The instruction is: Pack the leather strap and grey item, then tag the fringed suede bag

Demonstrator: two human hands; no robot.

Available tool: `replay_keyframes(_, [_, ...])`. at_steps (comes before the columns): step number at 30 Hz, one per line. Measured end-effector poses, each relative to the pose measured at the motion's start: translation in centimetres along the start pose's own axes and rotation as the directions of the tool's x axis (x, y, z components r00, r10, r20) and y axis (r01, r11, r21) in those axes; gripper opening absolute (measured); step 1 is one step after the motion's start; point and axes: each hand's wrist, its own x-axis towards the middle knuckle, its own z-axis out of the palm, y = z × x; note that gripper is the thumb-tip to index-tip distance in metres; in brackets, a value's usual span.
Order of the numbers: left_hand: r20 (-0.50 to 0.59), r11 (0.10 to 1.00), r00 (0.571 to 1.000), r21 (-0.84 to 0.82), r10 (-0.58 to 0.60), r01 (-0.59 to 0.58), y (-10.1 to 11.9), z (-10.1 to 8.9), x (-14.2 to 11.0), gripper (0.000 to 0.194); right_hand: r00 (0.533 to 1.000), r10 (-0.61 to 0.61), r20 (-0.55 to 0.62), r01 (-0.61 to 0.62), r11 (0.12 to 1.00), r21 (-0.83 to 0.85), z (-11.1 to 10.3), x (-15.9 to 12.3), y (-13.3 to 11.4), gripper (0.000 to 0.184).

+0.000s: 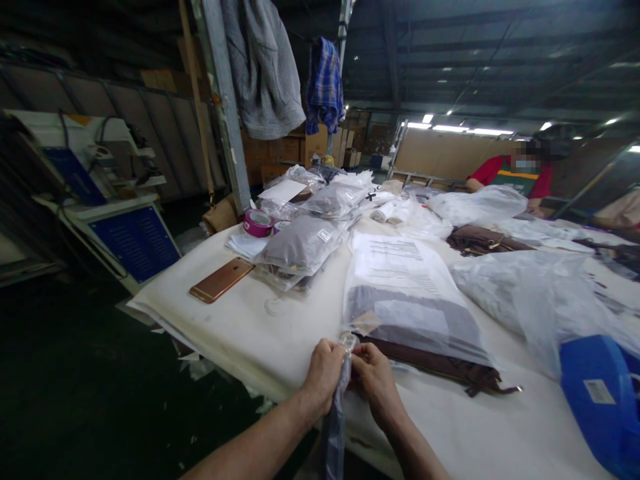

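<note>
- Your left hand (324,373), lower centre, curls nearly closed around the translucent strip (337,427) near its pale upper end, apparently to steady it.
- Your right hand (375,381), fingers drawn together, pinches that end opposite, presumably for fine control.
- Plastic-covered bundle (413,313), right of centre: laid flat, probably for support.

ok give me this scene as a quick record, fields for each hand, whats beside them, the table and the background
left hand: left hand pinches upper end of narrow translucent grey plastic strip
right hand: right hand at same end
just beyond hands: clear printed plastic bag, dark brown fabric article
table left: rose-gold phone, purple tape roll
table right: blue plastic object, partly out of frame
background: co-worker in red top, green apron
</note>
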Motion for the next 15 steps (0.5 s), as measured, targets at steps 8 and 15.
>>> replay_keyframes(8, [-0.016, 0.992, 0.994, 0.064, 0.106, -0.105, -0.6, -0.3, 0.3, 0.021, 1.000, -0.008, -0.007, 0.008, 0.999, -0.039, -0.3, -0.8, -1.1, 0.027])
replay_keyframes(15, [0.018, 0.999, 0.999, -0.022, 0.037, -0.037, -0.5, -0.2, 0.2, 0.029, 0.999, -0.007, -0.043, 0.007, 1.000, -0.001, 0.1, -1.3, -1.1, 0.023])
